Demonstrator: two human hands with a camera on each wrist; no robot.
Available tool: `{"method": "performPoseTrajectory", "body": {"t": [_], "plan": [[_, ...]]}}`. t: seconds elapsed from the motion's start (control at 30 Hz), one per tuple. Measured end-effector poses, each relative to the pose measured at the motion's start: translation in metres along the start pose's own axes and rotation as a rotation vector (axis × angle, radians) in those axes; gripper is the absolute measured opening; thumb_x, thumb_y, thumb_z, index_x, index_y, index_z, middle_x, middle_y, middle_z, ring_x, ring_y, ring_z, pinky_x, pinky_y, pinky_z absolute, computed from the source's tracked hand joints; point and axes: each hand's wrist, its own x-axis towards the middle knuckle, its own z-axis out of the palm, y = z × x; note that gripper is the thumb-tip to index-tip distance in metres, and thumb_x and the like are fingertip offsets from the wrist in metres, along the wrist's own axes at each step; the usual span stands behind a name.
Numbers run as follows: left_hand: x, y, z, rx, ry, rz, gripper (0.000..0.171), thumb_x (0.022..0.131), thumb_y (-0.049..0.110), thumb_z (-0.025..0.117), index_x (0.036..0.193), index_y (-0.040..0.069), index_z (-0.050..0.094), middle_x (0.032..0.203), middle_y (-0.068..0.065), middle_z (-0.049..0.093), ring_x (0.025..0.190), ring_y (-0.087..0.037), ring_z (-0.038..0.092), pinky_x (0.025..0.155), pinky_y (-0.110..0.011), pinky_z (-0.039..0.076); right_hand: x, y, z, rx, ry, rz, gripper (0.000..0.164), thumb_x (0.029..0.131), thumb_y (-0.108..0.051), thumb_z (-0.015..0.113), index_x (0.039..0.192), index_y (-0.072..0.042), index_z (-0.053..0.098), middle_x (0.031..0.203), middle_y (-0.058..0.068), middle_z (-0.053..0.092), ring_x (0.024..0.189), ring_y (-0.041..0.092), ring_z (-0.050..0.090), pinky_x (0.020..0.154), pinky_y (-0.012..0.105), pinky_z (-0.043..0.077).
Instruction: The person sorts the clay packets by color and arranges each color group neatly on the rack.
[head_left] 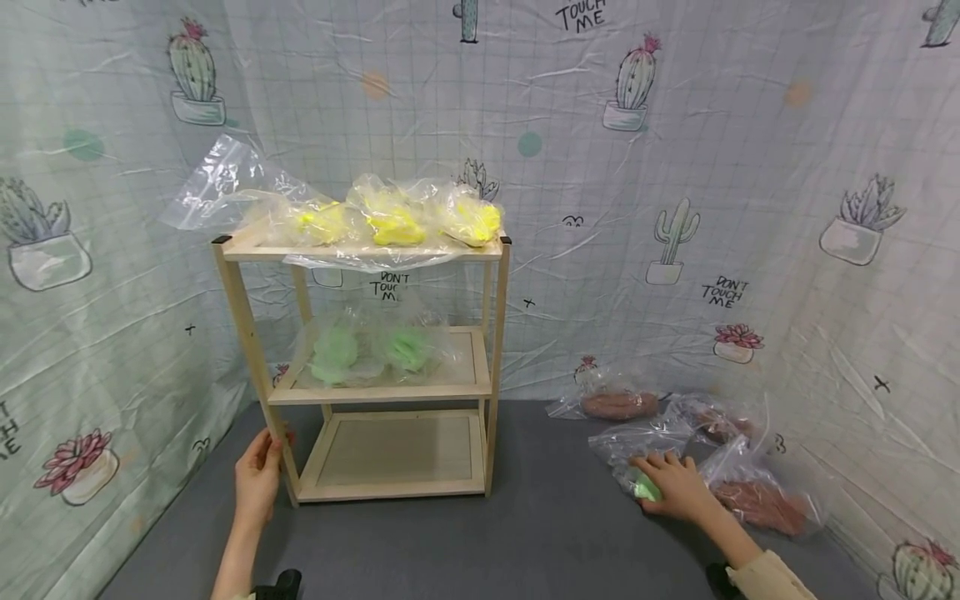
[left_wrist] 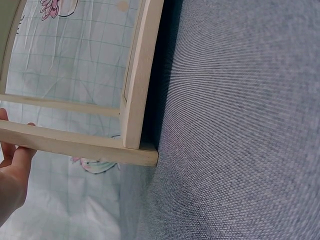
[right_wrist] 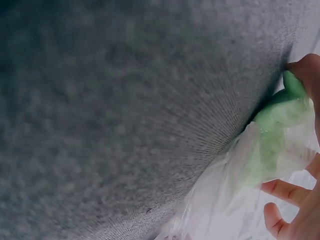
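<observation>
My left hand (head_left: 257,477) grips the front left post of a three-tier wooden rack (head_left: 382,395), low down near the table. In the left wrist view, the fingers and thumb lie on either side of that post (left_wrist: 75,143). Over at the right, my right hand (head_left: 681,490) holds a clear plastic bag with a soft green lump (head_left: 646,487) inside, down on the table. The right wrist view shows the thumb against the green lump (right_wrist: 272,114) and other fingers on the bag's far side; part of the hand is cut off.
Bags with yellow lumps (head_left: 396,223) lie on the top shelf, and bags with green lumps (head_left: 408,348) on the middle one. Several bags with reddish-brown contents (head_left: 765,504) lie around my right hand on the grey table (head_left: 555,533). A cactus-print curtain (head_left: 570,325) surrounds it.
</observation>
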Motion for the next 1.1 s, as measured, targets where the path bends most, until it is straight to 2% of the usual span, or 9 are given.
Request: {"method": "performPoseTrajectory", "body": {"t": [0.17, 0.4, 0.5, 0.73, 0.83, 0.93, 1.03, 1.1], "plan": [[0.001, -0.001, 0.001, -0.015, -0.007, 0.024, 0.031, 0.093, 0.012, 0.044, 0.116, -0.007, 0.051, 0.084, 0.025, 0.06, 0.08, 0.012, 0.057, 0.07, -0.004, 0.041, -0.003, -0.005, -0.001, -0.021, 0.068, -0.031, 0.057, 0.062, -0.038, 0.074, 0.114, -0.019, 0.058, 0.095, -0.001, 0.058, 0.076, 0.017, 0.048, 0.056, 0.032, 0.027], [0.001, -0.004, 0.002, -0.026, -0.001, -0.002, 0.028, 0.092, 0.014, 0.045, 0.114, 0.0, 0.055, 0.082, 0.026, 0.061, 0.08, 0.012, 0.057, 0.069, -0.005, 0.041, 0.004, -0.014, -0.018, -0.038, 0.178, -0.108, 0.06, 0.06, -0.038, 0.077, 0.115, -0.022, 0.057, 0.094, -0.005, 0.055, 0.071, 0.009, 0.033, 0.058, 0.027, 0.012], [0.001, -0.004, 0.002, -0.034, -0.004, -0.014, 0.028, 0.092, 0.015, 0.045, 0.115, 0.0, 0.054, 0.083, 0.026, 0.061, 0.08, 0.012, 0.057, 0.069, -0.005, 0.042, 0.007, -0.021, -0.028, -0.019, 0.219, -0.136, 0.061, 0.059, -0.037, 0.078, 0.114, -0.021, 0.058, 0.094, -0.006, 0.054, 0.072, 0.008, 0.031, 0.059, 0.027, 0.011], [0.001, -0.004, 0.001, -0.069, 0.003, -0.022, 0.027, 0.092, 0.014, 0.045, 0.114, 0.0, 0.055, 0.083, 0.024, 0.062, 0.08, 0.012, 0.059, 0.069, -0.005, 0.043, 0.012, -0.038, -0.047, 0.027, 0.292, -0.218, 0.064, 0.058, -0.04, 0.079, 0.115, -0.02, 0.058, 0.096, -0.007, 0.055, 0.075, 0.008, 0.037, 0.063, 0.026, 0.014], [0.001, -0.004, 0.0, -0.059, -0.012, -0.014, 0.03, 0.093, 0.014, 0.044, 0.116, -0.003, 0.052, 0.084, 0.024, 0.062, 0.081, 0.011, 0.058, 0.069, -0.005, 0.042, 0.015, -0.045, -0.054, 0.046, 0.31, -0.248, 0.06, 0.067, -0.051, 0.07, 0.117, -0.02, 0.057, 0.098, -0.007, 0.055, 0.077, 0.009, 0.039, 0.065, 0.026, 0.017], [0.0, -0.004, -0.002, -0.055, -0.033, -0.007, 0.033, 0.093, 0.014, 0.043, 0.12, -0.006, 0.049, 0.086, 0.023, 0.061, 0.083, 0.011, 0.058, 0.069, -0.006, 0.042, 0.017, -0.05, -0.06, 0.05, 0.318, -0.264, 0.059, 0.077, -0.063, 0.051, 0.118, -0.021, 0.056, 0.099, -0.007, 0.054, 0.079, 0.009, 0.04, 0.066, 0.027, 0.02], [-0.001, -0.003, -0.003, -0.058, -0.043, -0.004, 0.035, 0.094, 0.014, 0.042, 0.121, -0.007, 0.047, 0.087, 0.022, 0.061, 0.084, 0.011, 0.057, 0.07, -0.006, 0.042, 0.02, -0.057, -0.067, 0.051, 0.324, -0.276, 0.062, 0.08, -0.067, 0.035, 0.118, -0.022, 0.055, 0.098, -0.008, 0.054, 0.08, 0.009, 0.039, 0.067, 0.029, 0.022], [-0.001, -0.002, -0.003, -0.061, -0.043, -0.005, 0.034, 0.093, 0.013, 0.043, 0.121, -0.007, 0.048, 0.087, 0.022, 0.061, 0.084, 0.011, 0.058, 0.07, -0.006, 0.043, 0.022, -0.062, -0.072, 0.047, 0.337, -0.287, 0.062, 0.081, -0.067, 0.032, 0.118, -0.023, 0.055, 0.098, -0.009, 0.053, 0.079, 0.008, 0.038, 0.067, 0.029, 0.023]]}}
